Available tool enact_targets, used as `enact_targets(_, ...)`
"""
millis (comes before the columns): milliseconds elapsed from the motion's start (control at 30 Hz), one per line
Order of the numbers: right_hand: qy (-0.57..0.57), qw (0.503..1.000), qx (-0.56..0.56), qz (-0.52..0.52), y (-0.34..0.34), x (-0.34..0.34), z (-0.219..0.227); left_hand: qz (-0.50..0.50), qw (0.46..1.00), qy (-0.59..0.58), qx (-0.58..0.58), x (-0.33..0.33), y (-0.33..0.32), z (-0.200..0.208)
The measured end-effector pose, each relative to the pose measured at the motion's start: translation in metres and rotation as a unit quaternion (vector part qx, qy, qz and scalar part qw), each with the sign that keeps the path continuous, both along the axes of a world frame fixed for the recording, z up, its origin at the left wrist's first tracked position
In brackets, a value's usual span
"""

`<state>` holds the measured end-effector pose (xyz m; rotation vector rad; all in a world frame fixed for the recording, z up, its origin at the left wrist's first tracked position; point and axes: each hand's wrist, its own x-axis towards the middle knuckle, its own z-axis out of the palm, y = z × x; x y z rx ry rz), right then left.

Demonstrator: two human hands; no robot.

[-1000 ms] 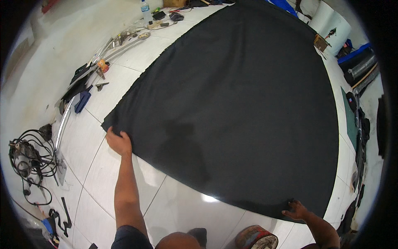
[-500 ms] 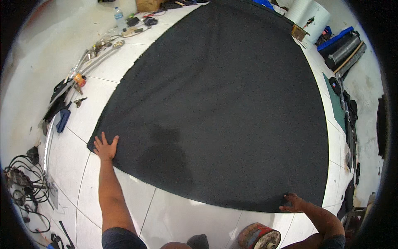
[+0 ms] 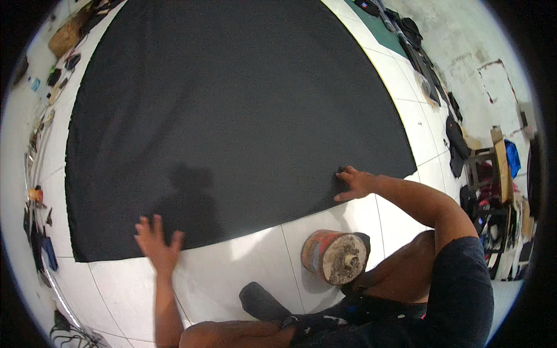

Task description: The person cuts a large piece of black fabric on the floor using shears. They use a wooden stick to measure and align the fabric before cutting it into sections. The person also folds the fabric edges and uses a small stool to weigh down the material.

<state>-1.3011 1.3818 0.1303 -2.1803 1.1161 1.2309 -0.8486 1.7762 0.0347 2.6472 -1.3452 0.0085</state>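
A large sheet of black fabric (image 3: 249, 104) lies spread over the white tiled floor, with a few soft creases on its left side. My left hand (image 3: 158, 245) is over the near edge of the fabric, fingers spread, slightly blurred and holding nothing; whether it touches the cloth I cannot tell. At the near edge farther right, my right hand (image 3: 355, 183) is at the cloth with its fingers apart, nothing gripped. A round, worn red and grey can (image 3: 335, 257) with a dirty pale top stands on the tiles between my legs and the fabric.
My sock-covered foot (image 3: 264, 301) rests on the tiles near the can. Tools and odds and ends line the left wall, with an orange item (image 3: 36, 194) among them. A green sheet (image 3: 377, 29) and dark bundles lie along the right wall, near a cluttered wooden stand (image 3: 500, 165).
My view has swung to the right and down. My left hand has moved from the fabric's left corner rightward along the near edge; my right hand has shifted left from the right corner.
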Motion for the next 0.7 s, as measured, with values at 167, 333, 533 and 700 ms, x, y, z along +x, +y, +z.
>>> enact_targets(167, -0.048, 0.994, -0.019, 0.091, 0.004, 0.004, 0.015, 0.012, 0.997, 0.07, 0.042, -0.052, -0.008, -0.027)
enact_targets(333, -0.243, 0.927, 0.222, 0.179, 0.089, 0.01, 0.086, 0.03, 0.994, 0.078, 0.074, -0.056, -0.008, -0.017)
enact_targets(533, -0.281, 0.852, 0.244, 0.368, 0.129, -0.037, 0.049, 0.003, 0.983, 0.121, 0.136, -0.054, -0.011, 0.002)
enact_targets(700, -0.345, 0.855, 0.23, 0.311, 0.101, -0.051, 0.054, 0.017, 0.981, 0.135, 0.137, -0.053, -0.017, 0.004)
